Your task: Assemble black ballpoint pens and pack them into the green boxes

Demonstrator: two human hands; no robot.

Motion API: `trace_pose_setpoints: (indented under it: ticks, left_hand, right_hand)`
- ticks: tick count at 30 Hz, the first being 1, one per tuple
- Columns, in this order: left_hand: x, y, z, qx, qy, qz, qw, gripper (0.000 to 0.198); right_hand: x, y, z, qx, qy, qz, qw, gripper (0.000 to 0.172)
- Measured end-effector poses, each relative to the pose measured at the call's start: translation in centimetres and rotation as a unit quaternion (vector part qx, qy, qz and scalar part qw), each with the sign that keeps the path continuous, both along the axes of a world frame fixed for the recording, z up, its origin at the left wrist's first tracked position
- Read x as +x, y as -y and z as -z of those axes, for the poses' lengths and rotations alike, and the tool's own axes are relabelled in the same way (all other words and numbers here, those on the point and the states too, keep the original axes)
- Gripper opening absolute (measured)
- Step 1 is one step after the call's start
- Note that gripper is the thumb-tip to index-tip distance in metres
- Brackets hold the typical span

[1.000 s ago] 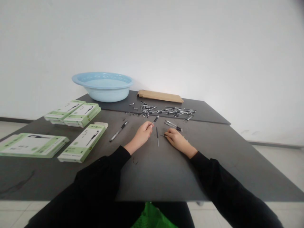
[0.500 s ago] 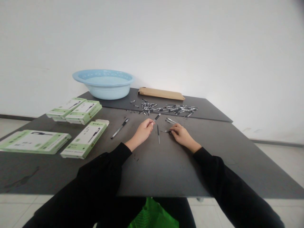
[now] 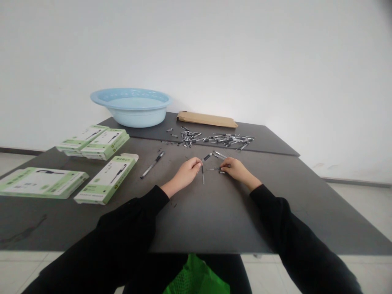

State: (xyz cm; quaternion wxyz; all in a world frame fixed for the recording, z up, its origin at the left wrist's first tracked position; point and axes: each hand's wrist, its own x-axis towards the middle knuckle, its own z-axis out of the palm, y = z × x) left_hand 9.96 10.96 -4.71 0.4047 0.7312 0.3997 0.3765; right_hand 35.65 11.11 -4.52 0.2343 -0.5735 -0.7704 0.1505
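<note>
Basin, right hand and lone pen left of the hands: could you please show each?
Basin (image 3: 137,119), head view: front outer wall.
Right hand (image 3: 235,168), head view: back of the hand.
Lone pen (image 3: 152,165), head view: middle of the barrel.

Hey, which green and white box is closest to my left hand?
The box lying between the leftmost box and the lone pen. It reaches farthest right, toward your left hand; the others sit behind or left of it.
</note>
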Motion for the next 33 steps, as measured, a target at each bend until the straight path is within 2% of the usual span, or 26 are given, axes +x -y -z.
trace_pose_setpoints:
  ticks: [5,8,11,14,17,19,21,26,33]
  left_hand:
    - [0.1,0.4,0.0,-0.003,-0.017,0.036,0.999,0.017]
    - [0.2,0.4,0.1,-0.016,-0.008,0.062,0.998,0.015]
    - [0.2,0.5,0.4,-0.026,0.005,0.102,0.994,0.015]
    - [0.3,0.7,0.7,-0.007,-0.011,0.139,0.990,0.016]
    - [0.4,1.2,0.9,0.013,-0.028,0.168,0.985,0.015]
    - [0.5,1.5,0.7,0.016,-0.026,0.179,0.983,0.015]
    - [0.5,1.8,0.3,0.010,-0.018,0.178,0.984,0.015]
    - [0.4,2.1,-0.7,-0.009,-0.015,0.175,0.984,0.014]
    - [0.3,2.1,-0.6,-0.014,-0.009,0.180,0.983,0.015]
  right_hand:
    - [-1.1,0.7,-0.1,-0.015,0.058,0.039,0.997,0.010]
    - [-1.4,1.1,-0.5,0.045,0.076,0.063,0.994,0.011]
    - [-0.9,1.4,-1.7,0.135,-0.017,0.089,0.987,0.010]
    - [-0.4,1.9,-3.3,0.190,-0.199,0.086,0.957,0.012]
    - [-0.9,2.9,-4.7,0.172,-0.379,0.029,0.909,0.021]
    - [-1.7,3.5,-5.4,0.144,-0.451,-0.008,0.881,0.024]
    - [-2.3,4.0,-5.7,0.137,-0.475,-0.024,0.869,0.025]
    - [-2.4,4.3,-5.8,0.169,-0.479,-0.011,0.861,0.026]
    - [-2.6,4.4,-5.6,0.168,-0.466,-0.006,0.869,0.026]
